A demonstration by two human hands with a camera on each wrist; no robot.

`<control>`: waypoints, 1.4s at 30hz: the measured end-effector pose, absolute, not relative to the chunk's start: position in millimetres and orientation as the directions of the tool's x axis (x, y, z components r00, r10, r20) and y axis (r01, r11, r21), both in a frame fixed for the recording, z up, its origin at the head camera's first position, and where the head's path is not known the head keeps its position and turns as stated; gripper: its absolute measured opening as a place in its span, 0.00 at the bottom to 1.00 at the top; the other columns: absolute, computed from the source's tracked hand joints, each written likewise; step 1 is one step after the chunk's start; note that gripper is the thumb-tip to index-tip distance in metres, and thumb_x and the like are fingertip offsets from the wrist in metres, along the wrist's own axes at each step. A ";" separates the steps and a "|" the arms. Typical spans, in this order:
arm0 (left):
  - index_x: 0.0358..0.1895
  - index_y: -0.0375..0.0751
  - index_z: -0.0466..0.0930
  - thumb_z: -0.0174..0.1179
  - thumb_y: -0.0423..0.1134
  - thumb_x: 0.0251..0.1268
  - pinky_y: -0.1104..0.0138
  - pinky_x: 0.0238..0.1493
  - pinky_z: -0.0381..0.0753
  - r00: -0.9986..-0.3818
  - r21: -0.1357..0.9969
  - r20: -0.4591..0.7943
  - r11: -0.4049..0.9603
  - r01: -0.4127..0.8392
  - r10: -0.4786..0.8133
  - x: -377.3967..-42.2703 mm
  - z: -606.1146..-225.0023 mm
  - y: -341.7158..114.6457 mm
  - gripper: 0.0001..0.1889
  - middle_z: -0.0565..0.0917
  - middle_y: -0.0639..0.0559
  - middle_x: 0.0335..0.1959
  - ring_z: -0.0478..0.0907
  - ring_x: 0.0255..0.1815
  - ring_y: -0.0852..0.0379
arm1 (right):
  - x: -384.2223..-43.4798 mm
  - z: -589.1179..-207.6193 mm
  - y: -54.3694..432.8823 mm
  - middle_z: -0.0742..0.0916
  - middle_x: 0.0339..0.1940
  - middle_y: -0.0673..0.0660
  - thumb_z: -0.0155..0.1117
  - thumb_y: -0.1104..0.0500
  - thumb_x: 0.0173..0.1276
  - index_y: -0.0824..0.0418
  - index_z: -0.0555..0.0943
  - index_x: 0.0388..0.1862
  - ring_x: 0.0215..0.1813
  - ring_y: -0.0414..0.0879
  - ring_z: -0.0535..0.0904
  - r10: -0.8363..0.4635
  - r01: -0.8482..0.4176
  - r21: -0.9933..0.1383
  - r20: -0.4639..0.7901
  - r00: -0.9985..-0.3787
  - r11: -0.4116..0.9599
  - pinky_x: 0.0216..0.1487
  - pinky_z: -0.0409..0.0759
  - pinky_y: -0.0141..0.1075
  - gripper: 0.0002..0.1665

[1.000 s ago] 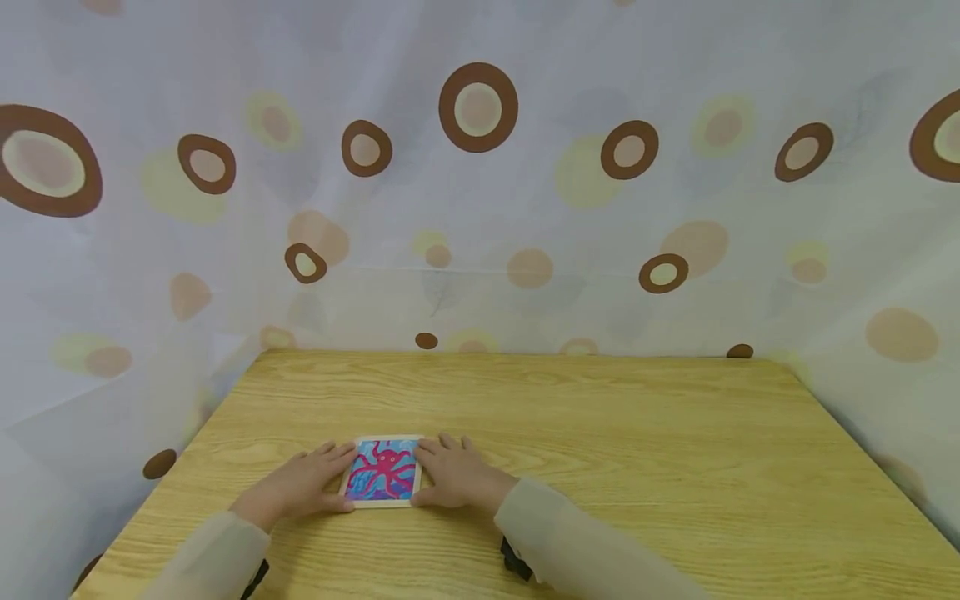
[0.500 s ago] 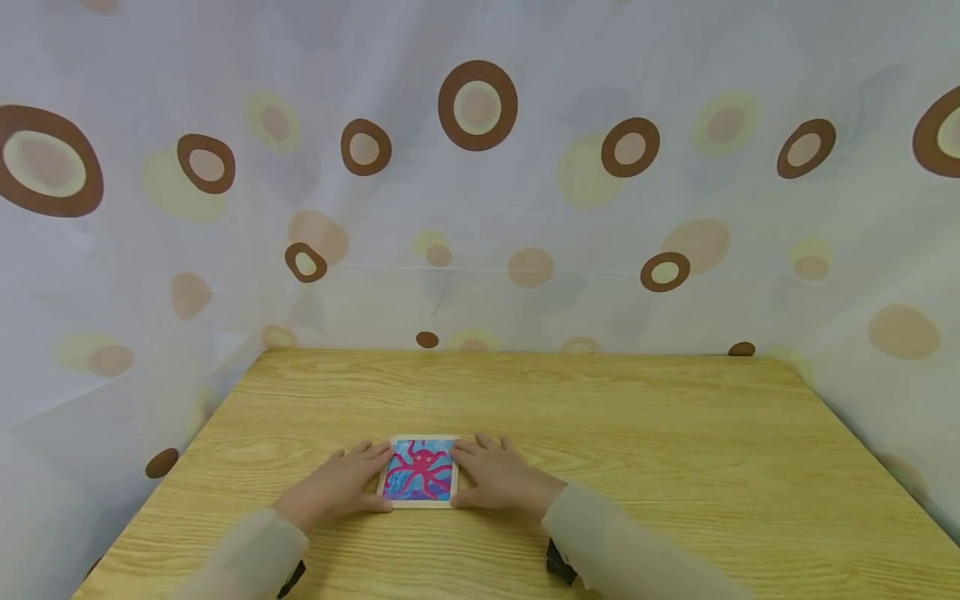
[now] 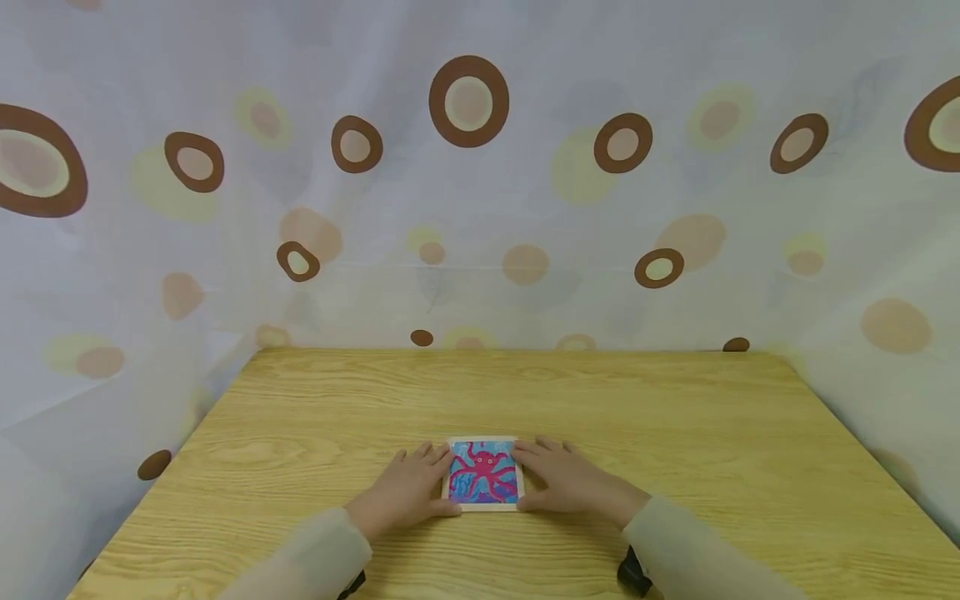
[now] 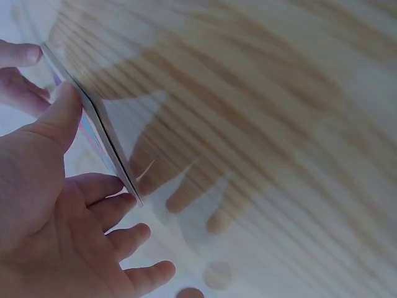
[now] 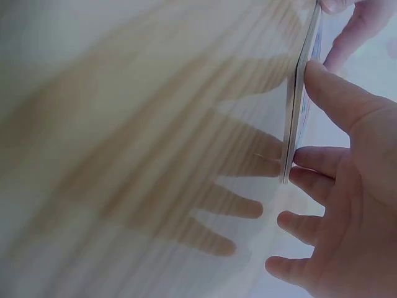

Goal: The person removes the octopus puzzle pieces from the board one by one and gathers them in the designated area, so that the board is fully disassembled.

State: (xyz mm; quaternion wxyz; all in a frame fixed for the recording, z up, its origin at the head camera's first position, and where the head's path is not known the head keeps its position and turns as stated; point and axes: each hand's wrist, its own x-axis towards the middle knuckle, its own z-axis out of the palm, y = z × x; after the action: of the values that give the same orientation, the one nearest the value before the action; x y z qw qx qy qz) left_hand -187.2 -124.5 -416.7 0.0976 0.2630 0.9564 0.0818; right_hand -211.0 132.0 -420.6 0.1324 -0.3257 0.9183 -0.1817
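Observation:
A small square octopus picture board (image 3: 483, 472) lies on the wooden table, with a pink octopus on blue and purple inside a pale rim. My left hand (image 3: 407, 492) touches its left side, thumb near the front corner and fingertips at the back corner. On the right side, my right hand (image 3: 573, 479) touches it the same way. Both hands have fingers spread and mostly straight. In the left wrist view the board's thin layered edge (image 4: 102, 127) shows beside the thumb. The right wrist view shows the opposite edge (image 5: 296, 112) against the thumb and two fingertips.
The wood-grain table (image 3: 675, 433) extends to both sides and behind the board. A pale curtain (image 3: 480, 200) with brown rings and dots hangs along the back and both sides. A black wrist device (image 3: 633, 573) shows under the right sleeve.
Both hands and the octopus picture board have moved together to the right across the table, from left of the middle to about the middle. The hands keep the same hold on its sides.

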 end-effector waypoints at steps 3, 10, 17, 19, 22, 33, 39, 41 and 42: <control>0.68 0.36 0.61 0.54 0.61 0.59 0.43 0.61 0.57 -0.834 0.184 -0.146 0.843 0.505 0.531 -186.9 -418.2 -108.8 0.40 0.61 0.44 0.68 0.55 0.68 0.41 | -207.5 -421.1 149.6 0.65 0.69 0.59 0.60 0.42 0.63 0.63 0.63 0.69 0.69 0.65 0.51 -0.645 -0.546 -0.431 -0.117 -0.755 0.718 0.61 0.46 0.66 0.42; 0.69 0.38 0.58 0.51 0.63 0.61 0.48 0.64 0.56 -0.828 0.147 -0.150 0.840 0.523 0.541 -185.0 -422.2 -79.9 0.41 0.58 0.45 0.70 0.53 0.69 0.47 | -201.2 -421.0 179.6 0.65 0.68 0.61 0.59 0.40 0.62 0.65 0.63 0.68 0.68 0.67 0.52 -0.648 -0.559 -0.419 -0.099 -0.755 0.716 0.60 0.47 0.67 0.43; 0.70 0.38 0.57 0.48 0.64 0.62 0.50 0.65 0.56 -0.808 0.125 -0.172 0.826 0.550 0.564 -178.8 -421.6 -69.0 0.41 0.57 0.46 0.70 0.52 0.70 0.49 | -196.4 -418.1 195.1 0.65 0.68 0.62 0.58 0.38 0.62 0.66 0.62 0.68 0.68 0.67 0.52 -0.663 -0.566 -0.434 -0.104 -0.742 0.701 0.60 0.47 0.67 0.45; 0.70 0.39 0.57 0.47 0.63 0.62 0.51 0.65 0.56 -0.801 0.117 -0.166 0.818 0.563 0.575 -178.0 -423.3 -70.2 0.40 0.57 0.46 0.70 0.52 0.70 0.49 | -196.4 -416.8 195.5 0.65 0.69 0.62 0.58 0.38 0.62 0.66 0.62 0.68 0.68 0.67 0.52 -0.667 -0.566 -0.442 -0.108 -0.737 0.696 0.60 0.47 0.67 0.45; 0.70 0.39 0.58 0.47 0.62 0.63 0.53 0.65 0.56 -0.783 0.110 -0.145 0.796 0.595 0.605 -177.3 -425.2 -73.9 0.39 0.57 0.46 0.70 0.52 0.70 0.49 | -196.9 -414.8 194.6 0.65 0.68 0.63 0.58 0.39 0.62 0.67 0.63 0.68 0.68 0.67 0.52 -0.672 -0.566 -0.443 -0.120 -0.731 0.695 0.60 0.48 0.67 0.45; 0.68 0.39 0.62 0.48 0.57 0.67 0.60 0.65 0.57 -0.707 0.111 -0.099 0.713 0.692 0.701 -178.1 -423.1 -85.6 0.33 0.61 0.43 0.68 0.56 0.68 0.48 | -212.7 -406.5 175.8 0.77 0.55 0.63 0.63 0.52 0.63 0.69 0.72 0.58 0.58 0.58 0.71 -0.679 -0.613 -0.409 -0.023 -0.734 0.676 0.57 0.66 0.55 0.30; 0.67 0.40 0.64 0.49 0.55 0.67 0.58 0.62 0.63 -0.668 0.104 -0.035 0.668 0.737 0.743 -181.1 -425.5 -87.9 0.31 0.63 0.40 0.66 0.61 0.65 0.46 | -227.4 -405.4 152.6 0.78 0.53 0.58 0.62 0.55 0.64 0.65 0.74 0.57 0.53 0.54 0.74 -0.658 -0.571 -0.477 -0.021 -0.753 0.668 0.52 0.73 0.48 0.25; 0.67 0.40 0.65 0.49 0.55 0.66 0.58 0.62 0.64 -0.663 0.107 -0.025 0.662 0.742 0.748 -181.9 -425.9 -87.5 0.31 0.64 0.40 0.66 0.62 0.65 0.46 | -231.0 -406.6 146.6 0.79 0.51 0.58 0.62 0.55 0.64 0.65 0.75 0.56 0.51 0.53 0.75 -0.659 -0.568 -0.490 -0.017 -0.752 0.661 0.49 0.74 0.47 0.24; 0.67 0.41 0.65 0.50 0.55 0.66 0.58 0.62 0.64 -0.664 0.106 -0.023 0.662 0.742 0.747 -182.4 -426.1 -87.2 0.31 0.64 0.40 0.66 0.62 0.65 0.46 | -232.4 -407.5 143.8 0.80 0.49 0.57 0.62 0.56 0.64 0.65 0.75 0.56 0.50 0.52 0.76 -0.661 -0.571 -0.491 -0.012 -0.751 0.658 0.48 0.75 0.46 0.23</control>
State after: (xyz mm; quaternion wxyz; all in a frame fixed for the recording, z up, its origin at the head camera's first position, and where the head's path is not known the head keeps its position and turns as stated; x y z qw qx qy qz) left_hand -182.4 -87.2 -426.1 0.0324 0.4086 0.9111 0.0438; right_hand -232.4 143.8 -407.5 0.0951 -0.3401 0.9055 -0.2355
